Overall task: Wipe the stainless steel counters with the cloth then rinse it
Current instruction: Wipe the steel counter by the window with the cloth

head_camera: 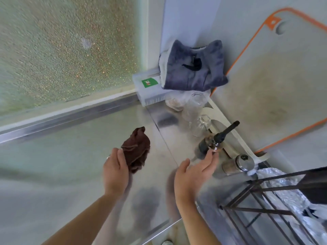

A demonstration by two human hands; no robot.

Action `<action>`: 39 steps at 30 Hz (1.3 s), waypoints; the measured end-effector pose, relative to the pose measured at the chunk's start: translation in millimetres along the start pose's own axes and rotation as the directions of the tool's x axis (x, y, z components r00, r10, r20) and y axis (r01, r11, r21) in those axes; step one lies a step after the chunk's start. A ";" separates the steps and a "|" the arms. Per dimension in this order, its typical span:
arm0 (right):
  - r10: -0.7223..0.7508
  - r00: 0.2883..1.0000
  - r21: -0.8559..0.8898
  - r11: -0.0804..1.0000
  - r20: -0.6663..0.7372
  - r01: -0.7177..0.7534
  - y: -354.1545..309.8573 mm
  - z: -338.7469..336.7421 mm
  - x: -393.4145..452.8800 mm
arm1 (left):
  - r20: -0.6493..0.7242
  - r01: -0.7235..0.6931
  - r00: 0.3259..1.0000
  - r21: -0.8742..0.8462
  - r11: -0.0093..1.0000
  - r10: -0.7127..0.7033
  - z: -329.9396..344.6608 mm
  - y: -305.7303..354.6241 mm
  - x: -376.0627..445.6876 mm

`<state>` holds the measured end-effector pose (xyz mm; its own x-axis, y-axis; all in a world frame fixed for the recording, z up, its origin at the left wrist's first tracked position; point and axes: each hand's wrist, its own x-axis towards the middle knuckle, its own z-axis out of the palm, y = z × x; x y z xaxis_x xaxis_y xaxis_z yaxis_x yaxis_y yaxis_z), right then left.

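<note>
Holding the bunched brown cloth (137, 149) just above the stainless steel counter (70, 156), the left hand (115, 171) grips its near edge between thumb and fingers. The right hand (192, 174) is spread, its fingertips touching the small dark bottle (216, 138) near a lidded glass jar (238, 164).

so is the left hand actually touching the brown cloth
Touching. The head view shows the left hand with its fingers closed on the lower edge of the bunched brown cloth, holding it above the steel counter.
</note>
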<state>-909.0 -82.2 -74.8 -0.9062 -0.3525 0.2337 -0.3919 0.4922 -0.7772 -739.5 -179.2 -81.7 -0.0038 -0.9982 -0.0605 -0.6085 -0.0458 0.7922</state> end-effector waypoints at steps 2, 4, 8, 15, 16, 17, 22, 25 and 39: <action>-0.217 0.965 0.087 0.975 0.148 0.206 -12.4 4.7 -31.5 | 0.034 -0.187 0.982 0.138 0.973 0.184 -7.6 -15.9 0.7; -0.358 0.882 0.164 0.932 0.305 0.322 -27.2 22.0 -46.8 | 0.012 -0.240 0.969 0.300 0.923 0.248 -14.4 -36.4 6.4; -0.238 0.805 0.069 0.968 0.543 0.240 -71.1 66.8 -50.5 | 0.123 -0.226 0.974 0.610 0.759 0.190 -30.2 -75.9 14.3; -0.067 0.670 0.048 0.998 0.739 0.047 -96.9 84.6 -1.2 | 0.217 -0.287 0.957 0.638 0.714 0.192 -31.1 -88.8 14.0; -0.069 0.638 0.075 0.997 0.767 0.018 -95.0 79.5 13.5 | 0.221 -0.295 0.955 0.633 0.716 0.197 -31.1 -89.1 14.4; -0.068 0.622 0.066 0.997 0.780 0.025 -92.1 74.6 26.1 | 0.225 -0.298 0.954 0.633 0.714 0.199 -31.4 -89.8 14.8; -0.239 0.875 -0.205 0.915 0.421 0.348 -59.6 79.3 46.8 | 0.249 -0.300 0.952 0.637 0.710 0.178 -31.0 -91.2 15.9; -0.400 0.676 -0.111 0.807 0.619 0.579 -41.9 104.0 34.3 | 0.252 -0.307 0.950 0.643 0.702 0.184 -30.8 -92.1 16.0; -0.550 0.407 -0.043 0.556 0.729 0.830 -65.3 190.8 28.1 | 0.248 -0.303 0.951 0.637 0.709 0.183 -28.4 -94.3 17.8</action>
<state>-878.6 -276.2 -129.0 -0.0369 -0.9946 0.0966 -0.9769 0.0155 -0.2131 -659.6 -193.8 -140.2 -0.3120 -0.9480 -0.0629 -0.9357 0.2952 0.1933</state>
